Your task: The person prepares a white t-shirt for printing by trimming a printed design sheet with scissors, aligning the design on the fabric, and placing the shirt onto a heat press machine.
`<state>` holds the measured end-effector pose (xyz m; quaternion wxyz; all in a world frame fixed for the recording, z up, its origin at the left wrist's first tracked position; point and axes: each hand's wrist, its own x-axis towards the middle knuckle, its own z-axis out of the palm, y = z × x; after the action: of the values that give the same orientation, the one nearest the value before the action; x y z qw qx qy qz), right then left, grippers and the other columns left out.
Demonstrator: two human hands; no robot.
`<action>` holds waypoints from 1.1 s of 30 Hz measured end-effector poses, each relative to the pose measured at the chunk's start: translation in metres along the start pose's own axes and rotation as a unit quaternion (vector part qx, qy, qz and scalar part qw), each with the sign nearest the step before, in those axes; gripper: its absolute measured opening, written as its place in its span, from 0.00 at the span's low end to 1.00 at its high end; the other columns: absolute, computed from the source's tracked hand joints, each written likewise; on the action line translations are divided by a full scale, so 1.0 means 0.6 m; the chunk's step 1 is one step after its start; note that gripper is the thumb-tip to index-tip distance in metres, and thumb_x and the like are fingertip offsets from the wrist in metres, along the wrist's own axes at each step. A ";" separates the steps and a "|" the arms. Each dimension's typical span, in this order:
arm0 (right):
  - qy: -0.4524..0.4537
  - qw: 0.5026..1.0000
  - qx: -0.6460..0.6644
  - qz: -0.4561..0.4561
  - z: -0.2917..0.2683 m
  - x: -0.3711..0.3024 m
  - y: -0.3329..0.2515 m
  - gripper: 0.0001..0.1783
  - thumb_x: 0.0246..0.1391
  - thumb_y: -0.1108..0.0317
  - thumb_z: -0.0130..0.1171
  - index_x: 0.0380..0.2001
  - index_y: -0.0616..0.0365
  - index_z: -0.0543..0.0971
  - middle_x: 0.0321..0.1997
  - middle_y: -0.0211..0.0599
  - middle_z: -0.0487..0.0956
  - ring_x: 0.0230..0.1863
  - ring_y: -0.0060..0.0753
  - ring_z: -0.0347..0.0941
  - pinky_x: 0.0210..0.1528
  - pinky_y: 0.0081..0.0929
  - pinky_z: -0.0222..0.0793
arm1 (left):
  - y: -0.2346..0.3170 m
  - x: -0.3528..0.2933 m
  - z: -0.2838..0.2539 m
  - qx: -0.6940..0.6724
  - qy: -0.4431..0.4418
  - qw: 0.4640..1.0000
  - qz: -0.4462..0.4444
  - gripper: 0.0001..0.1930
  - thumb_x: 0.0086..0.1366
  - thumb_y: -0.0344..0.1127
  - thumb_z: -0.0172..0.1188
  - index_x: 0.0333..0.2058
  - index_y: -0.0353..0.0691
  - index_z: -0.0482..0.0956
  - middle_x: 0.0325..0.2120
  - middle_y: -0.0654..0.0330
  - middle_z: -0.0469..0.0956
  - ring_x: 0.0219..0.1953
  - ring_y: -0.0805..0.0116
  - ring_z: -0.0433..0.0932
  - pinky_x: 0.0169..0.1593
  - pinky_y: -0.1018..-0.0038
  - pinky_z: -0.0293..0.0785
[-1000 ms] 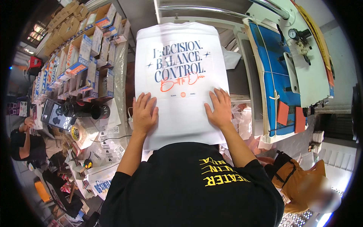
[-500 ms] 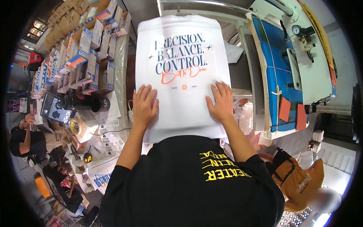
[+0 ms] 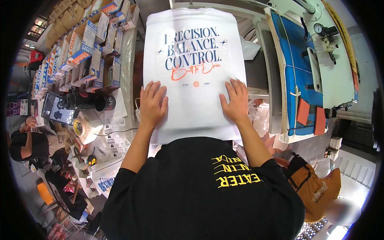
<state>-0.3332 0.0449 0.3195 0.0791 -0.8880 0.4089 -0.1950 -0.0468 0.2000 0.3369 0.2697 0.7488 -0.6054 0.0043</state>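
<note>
A white shirt [image 3: 192, 106] lies spread over a flat board in front of me, with navy lettering and an orange script print on its upper half. My left hand [image 3: 153, 105] rests palm down along its left edge, fingers stretched out and pointing away. Along the right edge lies my right hand [image 3: 235, 102], flat as well, its fingers slightly spread. Neither hand grips anything. The print sits beyond both sets of fingertips. The shirt's near end reaches to my body, and its far end shows a rounded collar edge.
On the left stand several opened cardboard boxes [image 3: 82, 44], a phone or tablet [image 3: 58, 108] and a roll of tape [image 3: 79, 127]. To the right is a press machine [image 3: 334, 60] beside a blue padded bed [image 3: 300, 76]. Other people are at far left and lower right.
The shirt and both hands sit slightly higher in the picture as the view shifts. My hands stay flat at the same edges of the shirt.
</note>
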 end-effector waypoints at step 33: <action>0.190 0.445 0.819 0.309 0.086 0.220 0.386 0.33 0.60 0.52 0.55 0.59 0.68 0.68 0.64 0.47 0.70 0.66 0.46 0.63 0.71 0.41 0.50 | -0.409 0.173 0.074 -0.867 0.140 0.386 -0.280 0.46 0.61 0.69 0.52 0.57 0.26 0.65 0.58 0.46 0.70 0.61 0.52 0.67 0.67 0.60 0.57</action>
<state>-0.3951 -0.2070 0.2402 0.7451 -0.1666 0.3115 -0.5657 0.1897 0.1177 0.2357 0.8397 0.2244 0.0102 -0.4944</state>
